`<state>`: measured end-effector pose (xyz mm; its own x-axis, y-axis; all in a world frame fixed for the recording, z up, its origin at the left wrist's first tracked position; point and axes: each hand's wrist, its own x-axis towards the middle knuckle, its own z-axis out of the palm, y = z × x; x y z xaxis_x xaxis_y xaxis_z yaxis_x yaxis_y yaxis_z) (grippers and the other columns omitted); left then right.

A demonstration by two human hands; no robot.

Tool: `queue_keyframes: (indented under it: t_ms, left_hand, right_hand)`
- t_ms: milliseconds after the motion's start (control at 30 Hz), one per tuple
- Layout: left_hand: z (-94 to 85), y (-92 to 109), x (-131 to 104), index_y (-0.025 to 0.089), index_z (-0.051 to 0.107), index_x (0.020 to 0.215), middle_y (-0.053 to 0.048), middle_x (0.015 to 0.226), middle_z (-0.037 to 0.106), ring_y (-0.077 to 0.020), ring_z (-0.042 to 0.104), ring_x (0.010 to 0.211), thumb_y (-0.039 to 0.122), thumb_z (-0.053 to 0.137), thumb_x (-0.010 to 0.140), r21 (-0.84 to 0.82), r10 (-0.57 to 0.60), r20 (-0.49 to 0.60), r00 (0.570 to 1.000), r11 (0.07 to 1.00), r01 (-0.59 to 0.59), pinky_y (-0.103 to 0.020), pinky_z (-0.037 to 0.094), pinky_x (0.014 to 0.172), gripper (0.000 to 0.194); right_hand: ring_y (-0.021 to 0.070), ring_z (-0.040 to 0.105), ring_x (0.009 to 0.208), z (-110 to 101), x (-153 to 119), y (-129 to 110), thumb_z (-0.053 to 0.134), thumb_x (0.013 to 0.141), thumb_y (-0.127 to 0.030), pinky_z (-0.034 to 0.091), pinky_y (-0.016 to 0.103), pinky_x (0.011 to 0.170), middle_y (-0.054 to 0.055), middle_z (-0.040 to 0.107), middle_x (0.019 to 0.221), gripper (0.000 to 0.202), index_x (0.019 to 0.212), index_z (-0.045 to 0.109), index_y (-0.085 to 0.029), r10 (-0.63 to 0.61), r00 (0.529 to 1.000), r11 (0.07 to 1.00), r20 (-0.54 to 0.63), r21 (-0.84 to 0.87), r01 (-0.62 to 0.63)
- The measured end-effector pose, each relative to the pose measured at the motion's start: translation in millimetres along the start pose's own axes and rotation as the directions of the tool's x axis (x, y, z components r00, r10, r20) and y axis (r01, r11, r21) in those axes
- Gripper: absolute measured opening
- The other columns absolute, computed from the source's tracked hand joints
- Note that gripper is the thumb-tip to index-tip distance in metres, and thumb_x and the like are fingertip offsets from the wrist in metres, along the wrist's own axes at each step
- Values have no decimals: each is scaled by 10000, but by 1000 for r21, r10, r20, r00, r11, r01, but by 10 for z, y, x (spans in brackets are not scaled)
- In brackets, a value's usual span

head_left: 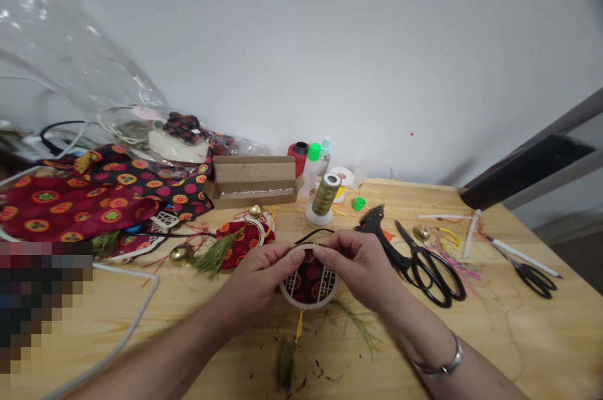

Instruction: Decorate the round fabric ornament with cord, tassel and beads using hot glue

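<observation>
A round ornament (311, 284) with a pale rim, lattice strips and dark patterned fabric is held upright over the table between both hands. My left hand (264, 271) pinches its upper left rim with thumb and fingers. On the upper right rim, my right hand (360, 265) grips in the same way, its thumb close to the other thumb. From the ornament's bottom hangs a yellow cord (299, 326) with a green tassel (285, 363). The fingers' far sides are hidden behind the ornament.
Black scissors (431, 271) and a dark glue gun (381, 230) lie at the right. Behind the hands stand a green thread spool (326, 194), bottles and an open cardboard box (254, 189). Patterned fabric (61, 205) and plastic wrap fill the left; smaller scissors (532, 277) lie far right.
</observation>
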<state>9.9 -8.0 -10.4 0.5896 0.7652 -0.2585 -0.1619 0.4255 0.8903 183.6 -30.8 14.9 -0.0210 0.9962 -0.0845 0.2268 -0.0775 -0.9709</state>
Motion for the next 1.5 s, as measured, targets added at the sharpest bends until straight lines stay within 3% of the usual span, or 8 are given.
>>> queue_keyframes:
  t_ms: [167, 433, 667, 833, 933, 1100, 1300, 1500]
  left_hand:
    - [-3, -19, 1, 151, 736, 974, -42, 782, 740, -145, 645, 684, 350, 693, 804, -108, -13, -15, 1000, 994, 11, -264, 508, 690, 266]
    - [12, 24, 18, 140, 743, 828, -45, 749, 753, -165, 676, 677, 274, 805, 684, -150, -31, -109, 994, 989, 14, -299, 548, 702, 206]
    - [-4, -22, 39, 130, 744, 855, -61, 767, 758, -158, 678, 678, 262, 801, 693, -206, -50, -86, 995, 978, 31, -274, 538, 696, 216]
    - [-11, -8, 26, 122, 731, 934, -83, 823, 755, -147, 686, 700, 209, 769, 734, -391, -140, 96, 986, 905, 166, -266, 540, 719, 221]
    - [-14, 28, 7, 134, 726, 961, -59, 781, 747, -136, 695, 681, 192, 763, 743, -462, -143, 226, 964, 855, 235, -217, 530, 656, 229]
    - [-27, 17, -26, 120, 735, 874, -31, 674, 711, -98, 664, 586, 189, 752, 757, -472, -130, 351, 927, 830, 295, -149, 467, 529, 137]
    - [-6, -46, -56, 98, 742, 911, -47, 726, 721, -84, 654, 613, 188, 730, 782, -404, -175, 391, 904, 849, 340, -144, 464, 564, 159]
    - [1, -20, -59, 128, 742, 923, -76, 790, 739, -105, 659, 579, 190, 676, 820, -285, -228, 360, 905, 897, 339, -183, 484, 559, 138]
  right_hand:
    - [106, 485, 528, -26, 18, 19, 654, 717, -387, 397, 239, 500, 17, 611, 597, 249, 656, 635, -146, 3, 999, 1000, -39, 20, -2]
    - [102, 440, 490, -57, 56, 39, 653, 690, -436, 386, 253, 482, -4, 548, 533, 297, 600, 596, -159, 20, 992, 1000, -128, -7, -21]
    - [113, 486, 526, -75, 49, 21, 641, 722, -558, 395, 253, 506, 22, 604, 590, 420, 676, 651, -140, 30, 999, 995, -24, 97, -28]
    - [159, 618, 745, -147, 87, 53, 586, 813, -526, 485, 286, 691, 77, 710, 841, 408, 904, 727, -154, -13, 1000, 968, 11, 252, 10]
    - [175, 634, 913, -176, 83, 56, 727, 732, -377, 485, 314, 844, 60, 708, 1029, 357, 1052, 709, -219, -23, 982, 936, 188, 349, -45]
    - [173, 640, 862, -184, 40, 59, 792, 663, -398, 511, 323, 805, 45, 693, 1059, 590, 1216, 627, -275, -65, 882, 919, 466, 372, -129]
    - [189, 610, 1014, -151, 44, 54, 787, 684, -416, 467, 333, 928, 37, 669, 1084, 345, 994, 742, -270, -234, 881, 906, 411, 420, 44]
    - [186, 619, 970, -150, 59, 37, 762, 730, -392, 462, 350, 940, 30, 689, 956, 194, 884, 769, -274, -324, 857, 897, 400, 418, 144]
